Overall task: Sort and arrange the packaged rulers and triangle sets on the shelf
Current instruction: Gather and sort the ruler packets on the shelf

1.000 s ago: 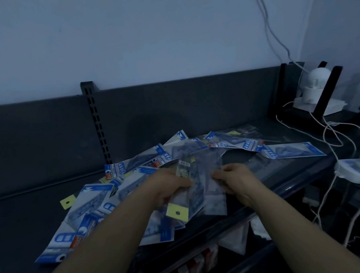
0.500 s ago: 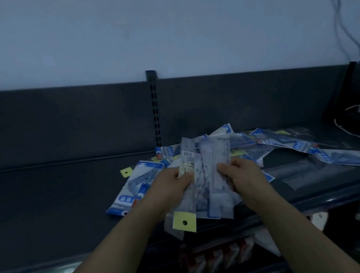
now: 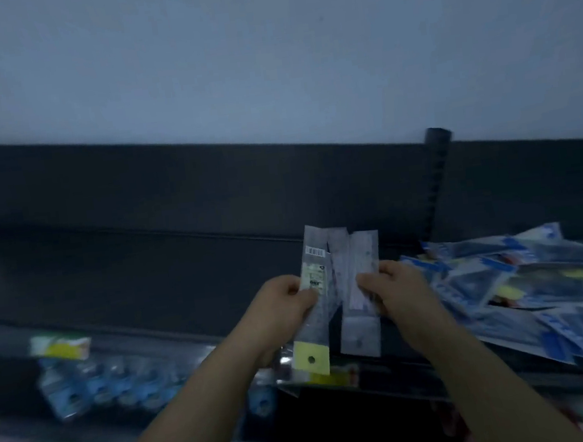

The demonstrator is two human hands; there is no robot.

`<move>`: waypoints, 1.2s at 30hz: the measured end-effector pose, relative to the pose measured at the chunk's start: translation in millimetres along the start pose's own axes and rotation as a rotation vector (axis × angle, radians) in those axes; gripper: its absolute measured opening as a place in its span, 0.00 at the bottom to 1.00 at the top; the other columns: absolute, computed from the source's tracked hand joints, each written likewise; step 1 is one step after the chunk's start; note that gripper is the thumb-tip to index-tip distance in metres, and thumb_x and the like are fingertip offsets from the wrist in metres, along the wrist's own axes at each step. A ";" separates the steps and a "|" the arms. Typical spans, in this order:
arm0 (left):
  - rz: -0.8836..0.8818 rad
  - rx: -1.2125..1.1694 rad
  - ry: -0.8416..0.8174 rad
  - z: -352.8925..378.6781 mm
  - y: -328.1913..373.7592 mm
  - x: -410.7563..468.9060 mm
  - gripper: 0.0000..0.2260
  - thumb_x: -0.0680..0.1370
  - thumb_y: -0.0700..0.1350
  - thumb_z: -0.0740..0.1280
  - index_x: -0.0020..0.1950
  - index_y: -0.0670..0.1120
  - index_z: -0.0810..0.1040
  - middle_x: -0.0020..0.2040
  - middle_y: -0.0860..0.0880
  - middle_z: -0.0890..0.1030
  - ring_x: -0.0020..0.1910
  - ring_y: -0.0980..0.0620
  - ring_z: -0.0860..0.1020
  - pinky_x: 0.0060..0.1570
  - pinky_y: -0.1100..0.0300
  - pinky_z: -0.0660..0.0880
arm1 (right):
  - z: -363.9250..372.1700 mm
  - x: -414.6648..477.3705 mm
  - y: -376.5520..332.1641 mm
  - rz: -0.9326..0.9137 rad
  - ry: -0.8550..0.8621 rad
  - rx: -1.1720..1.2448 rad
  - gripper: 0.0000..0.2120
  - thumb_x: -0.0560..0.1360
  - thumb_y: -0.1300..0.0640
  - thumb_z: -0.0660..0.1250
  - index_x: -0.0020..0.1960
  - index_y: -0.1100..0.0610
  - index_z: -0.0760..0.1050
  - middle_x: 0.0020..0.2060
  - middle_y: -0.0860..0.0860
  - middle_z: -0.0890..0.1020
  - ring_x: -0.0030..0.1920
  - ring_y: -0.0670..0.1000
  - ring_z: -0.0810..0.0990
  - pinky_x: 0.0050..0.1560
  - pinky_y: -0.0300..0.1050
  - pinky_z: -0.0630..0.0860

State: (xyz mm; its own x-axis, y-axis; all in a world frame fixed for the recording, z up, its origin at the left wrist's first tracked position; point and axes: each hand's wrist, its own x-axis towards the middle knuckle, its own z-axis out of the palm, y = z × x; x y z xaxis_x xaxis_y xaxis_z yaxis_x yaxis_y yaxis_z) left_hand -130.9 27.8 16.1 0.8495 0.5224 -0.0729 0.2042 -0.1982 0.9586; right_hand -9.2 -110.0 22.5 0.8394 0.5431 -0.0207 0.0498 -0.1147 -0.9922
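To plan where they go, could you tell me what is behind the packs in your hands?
Behind the packs only the dark back panel and shelf show; the strip directly behind them is covered.

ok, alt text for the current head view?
The left hand grips a clear ruler pack with a yellow tab, the right hand a second pack, both above a dark shelf. Blue-printed packs lie heaped on it at right.
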 end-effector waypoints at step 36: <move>-0.124 0.272 0.670 -549.4 -149.5 0.5 0.10 0.77 0.45 0.67 0.48 0.39 0.81 0.38 0.40 0.81 0.34 0.49 0.76 0.36 0.57 0.72 | 618.9 95.0 -66.5 -0.166 -0.519 -0.031 0.07 0.75 0.65 0.62 0.49 0.68 0.77 0.44 0.62 0.83 0.39 0.52 0.79 0.41 0.47 0.77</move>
State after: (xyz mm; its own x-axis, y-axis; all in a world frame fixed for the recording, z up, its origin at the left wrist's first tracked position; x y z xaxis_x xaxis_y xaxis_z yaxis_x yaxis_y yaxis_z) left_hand -428.2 513.3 23.9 0.3507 0.9321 0.0908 0.4670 -0.2581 0.8458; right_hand -267.7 464.0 10.2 0.4421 0.8942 0.0698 0.1810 -0.0127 -0.9834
